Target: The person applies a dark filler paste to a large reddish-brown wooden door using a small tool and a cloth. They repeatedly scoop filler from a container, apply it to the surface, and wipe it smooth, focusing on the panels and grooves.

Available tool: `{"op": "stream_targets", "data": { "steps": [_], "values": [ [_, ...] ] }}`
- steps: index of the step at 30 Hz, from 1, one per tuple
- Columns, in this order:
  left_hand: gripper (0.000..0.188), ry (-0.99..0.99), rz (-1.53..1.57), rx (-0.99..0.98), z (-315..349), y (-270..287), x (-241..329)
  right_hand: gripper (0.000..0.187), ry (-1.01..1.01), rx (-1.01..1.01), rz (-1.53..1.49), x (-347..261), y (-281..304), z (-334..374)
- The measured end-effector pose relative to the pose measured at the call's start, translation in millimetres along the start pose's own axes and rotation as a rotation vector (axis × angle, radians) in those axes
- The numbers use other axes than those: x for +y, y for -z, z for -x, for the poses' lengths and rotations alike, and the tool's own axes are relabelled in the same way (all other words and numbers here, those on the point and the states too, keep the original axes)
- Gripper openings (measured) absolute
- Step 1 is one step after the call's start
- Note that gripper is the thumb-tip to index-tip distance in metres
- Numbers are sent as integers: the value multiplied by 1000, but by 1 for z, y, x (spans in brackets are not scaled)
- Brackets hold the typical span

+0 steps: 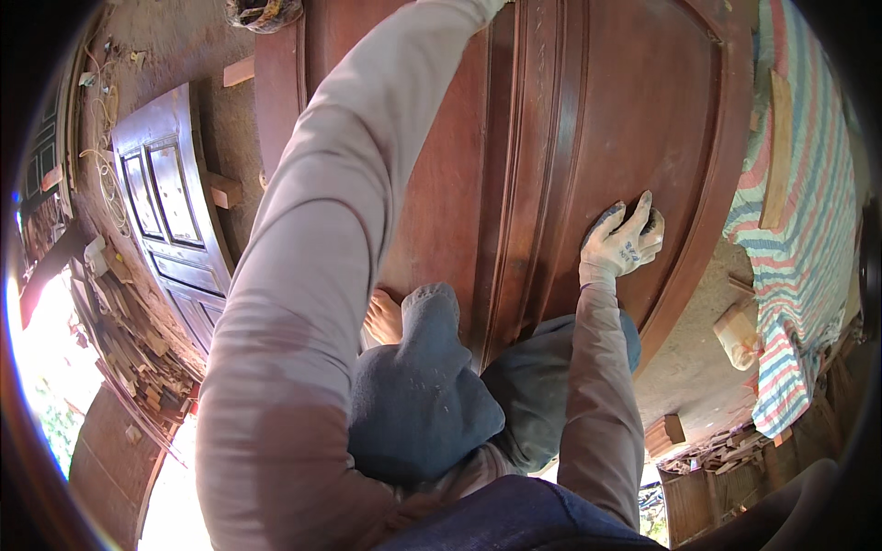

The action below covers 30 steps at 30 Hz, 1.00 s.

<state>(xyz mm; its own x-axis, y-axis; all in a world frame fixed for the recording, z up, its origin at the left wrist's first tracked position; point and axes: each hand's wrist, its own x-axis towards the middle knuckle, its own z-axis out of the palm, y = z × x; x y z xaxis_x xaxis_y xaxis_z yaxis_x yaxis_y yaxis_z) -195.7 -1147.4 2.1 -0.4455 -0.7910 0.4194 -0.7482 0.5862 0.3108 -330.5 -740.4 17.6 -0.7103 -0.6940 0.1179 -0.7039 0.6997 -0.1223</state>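
Observation:
A large reddish-brown wooden panelled door (643, 101) lies beneath me, with raised mouldings running along it. On its right panel rests my right hand (625, 243), in a white glove with dark fingertips. The fingers are spread and bent a little, and I see nothing in them. My left arm reaches far forward across the door. Only the cuff end of my left hand (469, 7) shows at the upper edge, so its fingers and anything they hold are hidden. Both my knees are bent over the near part of the door, and a bare foot (383, 317) shows beside my left knee.
A dark panelled door (170, 197) lies at the left on wood blocks (223, 190). Wood scraps (138, 335) pile up beyond it. To the right hangs a striped sheet (799, 220) with a wooden strip (776, 151) on it. A wrapped package (738, 337) sits nearby on the floor.

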Motion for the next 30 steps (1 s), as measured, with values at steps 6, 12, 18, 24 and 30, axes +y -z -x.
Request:
{"op": "stream_targets", "data": {
  "steps": [6,12,18,24,30],
  "values": [
    [25,-17,-29,-653,152,96,96,51,-34,-4,30,13,4,3],
    [31,78,335,-454,264,119,123,51,-25,49,39,15,-1,-3],
    [23,241,53,-155,47,32,49,50,10,34,25,3,5,-1],
    [21,195,186,-601,137,81,88,48,-17,36,69,13,-2,0],
    [32,706,159,-64,309,236,62,47,-16,74,81,20,1,-4]
  ]
}}
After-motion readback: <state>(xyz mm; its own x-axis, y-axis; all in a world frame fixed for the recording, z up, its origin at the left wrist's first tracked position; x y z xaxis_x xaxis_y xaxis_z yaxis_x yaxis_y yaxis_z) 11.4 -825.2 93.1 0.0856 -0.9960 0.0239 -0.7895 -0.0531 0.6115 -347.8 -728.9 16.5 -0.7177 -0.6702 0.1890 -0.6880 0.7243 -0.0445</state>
